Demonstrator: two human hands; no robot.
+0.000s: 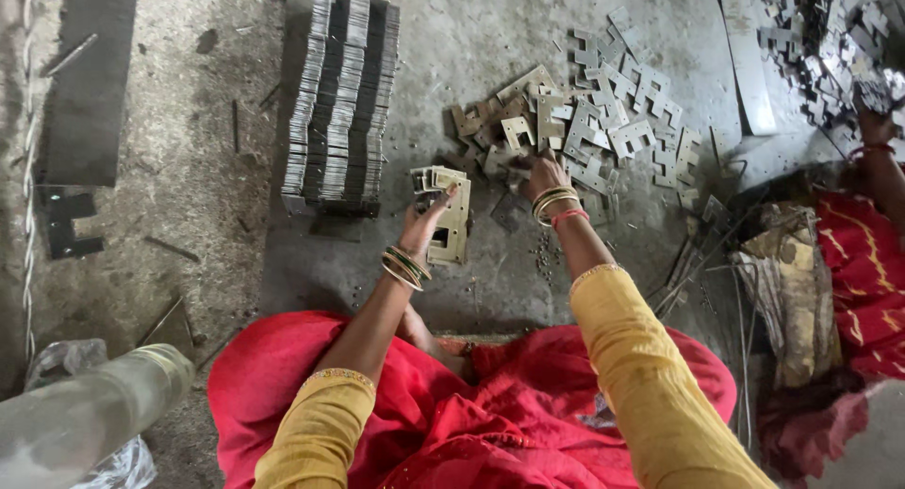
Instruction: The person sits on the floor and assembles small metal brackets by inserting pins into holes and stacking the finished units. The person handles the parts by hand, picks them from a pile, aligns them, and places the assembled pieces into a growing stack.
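Two hands sorting, left hand (422, 223) gripping stacked plates (445, 216), right hand (539, 175) in loose pile (584, 122)

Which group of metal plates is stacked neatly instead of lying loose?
The long row of plates left of the left hand: packed on edge in tidy lines, while the pile by the right hand lies scattered.

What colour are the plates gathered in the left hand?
Dull yellowish-grey metal, the plates in the left hand; the head view shows it.

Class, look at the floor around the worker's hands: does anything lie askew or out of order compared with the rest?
Yes. The loose metal plates by the right hand lie jumbled at all angles, unlike the neat stacked rows. The left hand holds a small aligned bundle.
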